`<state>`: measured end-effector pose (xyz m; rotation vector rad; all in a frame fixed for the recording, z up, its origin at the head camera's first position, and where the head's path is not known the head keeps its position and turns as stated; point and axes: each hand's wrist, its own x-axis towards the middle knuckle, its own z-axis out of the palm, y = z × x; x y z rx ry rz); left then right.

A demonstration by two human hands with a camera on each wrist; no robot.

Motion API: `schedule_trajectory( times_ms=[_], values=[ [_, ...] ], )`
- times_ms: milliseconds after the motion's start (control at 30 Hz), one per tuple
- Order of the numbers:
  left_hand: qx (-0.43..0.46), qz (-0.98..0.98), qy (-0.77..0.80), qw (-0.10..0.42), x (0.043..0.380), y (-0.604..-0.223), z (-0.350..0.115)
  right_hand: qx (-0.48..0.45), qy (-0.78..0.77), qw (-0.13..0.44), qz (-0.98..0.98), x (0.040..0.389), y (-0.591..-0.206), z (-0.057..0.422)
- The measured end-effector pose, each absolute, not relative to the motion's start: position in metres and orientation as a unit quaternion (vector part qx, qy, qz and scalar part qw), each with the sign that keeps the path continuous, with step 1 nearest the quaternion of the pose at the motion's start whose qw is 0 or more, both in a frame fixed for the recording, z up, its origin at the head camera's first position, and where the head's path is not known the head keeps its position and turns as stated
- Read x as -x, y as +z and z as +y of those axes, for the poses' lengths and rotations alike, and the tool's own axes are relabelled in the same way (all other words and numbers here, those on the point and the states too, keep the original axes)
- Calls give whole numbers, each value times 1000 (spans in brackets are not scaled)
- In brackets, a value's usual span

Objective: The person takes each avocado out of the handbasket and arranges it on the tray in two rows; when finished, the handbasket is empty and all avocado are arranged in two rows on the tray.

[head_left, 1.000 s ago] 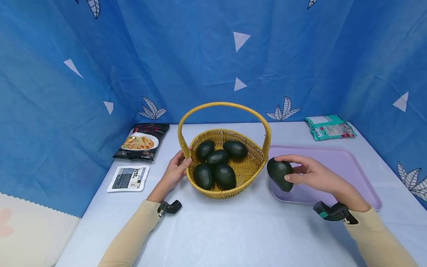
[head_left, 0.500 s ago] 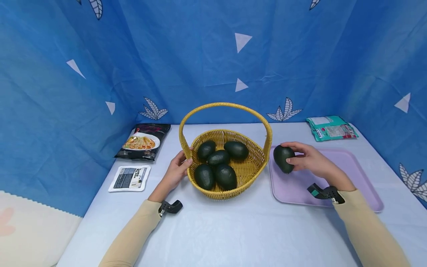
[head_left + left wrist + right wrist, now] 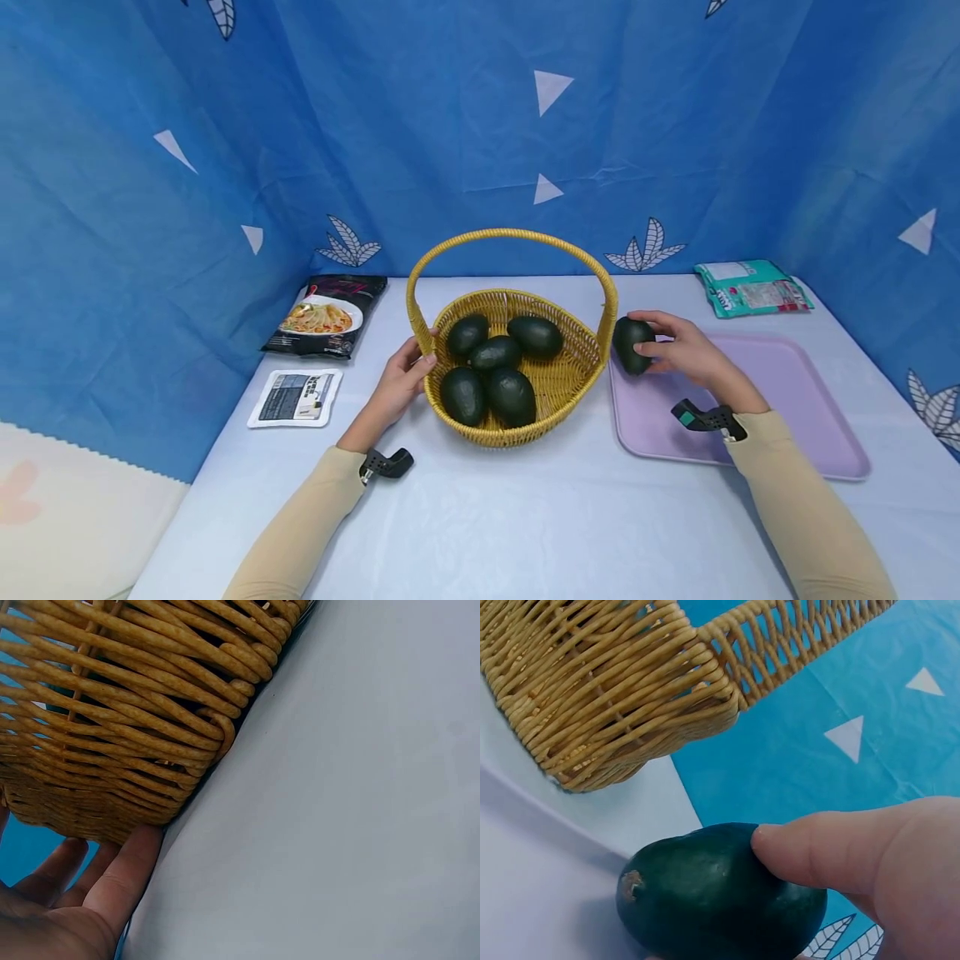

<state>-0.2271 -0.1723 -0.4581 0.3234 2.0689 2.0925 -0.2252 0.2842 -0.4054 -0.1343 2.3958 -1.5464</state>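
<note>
A yellow wicker basket [image 3: 572,410] with a tall arched handle stands mid-table, holding several dark green avocados [image 3: 495,353]. My left hand [image 3: 397,383] grips its left side where the handle meets the rim, thumb toward the inside. In the left wrist view the fingers reach the woven wall [image 3: 112,742]. My right hand [image 3: 690,352] holds another avocado [image 3: 628,346] between thumb and fingers, close over the back left corner of a lilac tray [image 3: 780,392]. The right wrist view has the thumb pressed on this avocado [image 3: 705,892], its stem end facing left; the fingers under it are mostly hidden.
Behind the tray lies a teal snack packet [image 3: 753,289]. To the left are a black noodle packet [image 3: 326,317] and, nearer, a small white labelled pack [image 3: 296,398]. Blue patterned cloth [image 3: 480,125] closes off the back and sides.
My right hand has carried the avocado back and slightly inward, from the tray's front left side to its back left corner. The left hand keeps its hold on the basket.
</note>
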Motion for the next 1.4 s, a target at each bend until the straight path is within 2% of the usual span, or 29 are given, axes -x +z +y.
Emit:
schedule_trajectory(
  times_ms=[533,1400],
  values=[
    [-113,692,707,92,228,-458,-172,30,-544,120,830,227,-415,283],
    [-113,694,704,94,227,-459,-172,35,-546,124,828,225,-415,283]
  ],
)
